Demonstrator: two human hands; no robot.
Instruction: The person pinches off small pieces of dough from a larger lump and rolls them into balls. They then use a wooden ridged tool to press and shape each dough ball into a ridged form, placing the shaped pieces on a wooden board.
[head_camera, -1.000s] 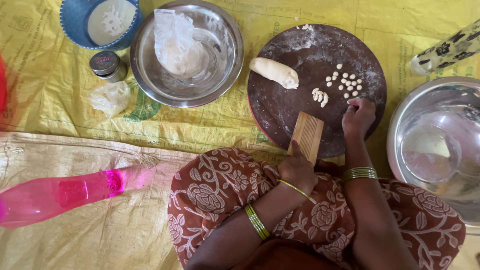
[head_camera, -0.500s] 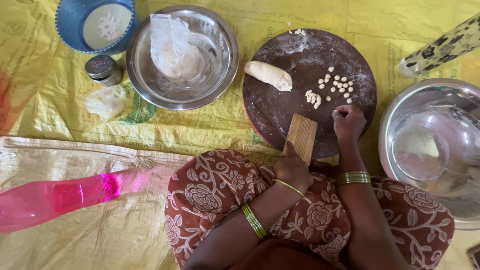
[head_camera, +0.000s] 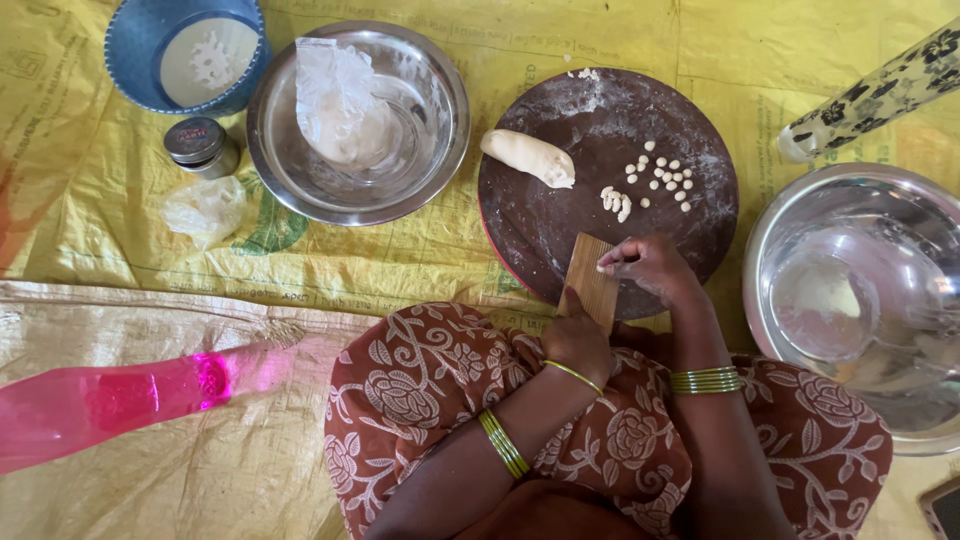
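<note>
A round dark brown board (head_camera: 560, 230) dusted with flour lies in front of me. On it rest a pale dough log (head_camera: 528, 157) and several small dough pieces (head_camera: 650, 180). My left hand (head_camera: 578, 340) holds a small ridged wooden paddle (head_camera: 590, 285) by its lower end, at the near edge of the board. My right hand (head_camera: 650, 268) is curled with its fingertips pressed on the paddle's upper right; whether a bit of dough sits under them is hidden. Both wrists wear bangles.
A steel bowl (head_camera: 430, 150) with a plastic bag in it stands left of the board. Further left are a blue bowl (head_camera: 140, 60), a small tin (head_camera: 198, 145) and a crumpled bag (head_camera: 205, 208). A large steel bowl (head_camera: 800, 230) is at right, a pink bottle (head_camera: 110, 400) at left.
My right hand has come back from the small dough pieces to the wooden paddle. The left hand still holds the paddle in the same place.
</note>
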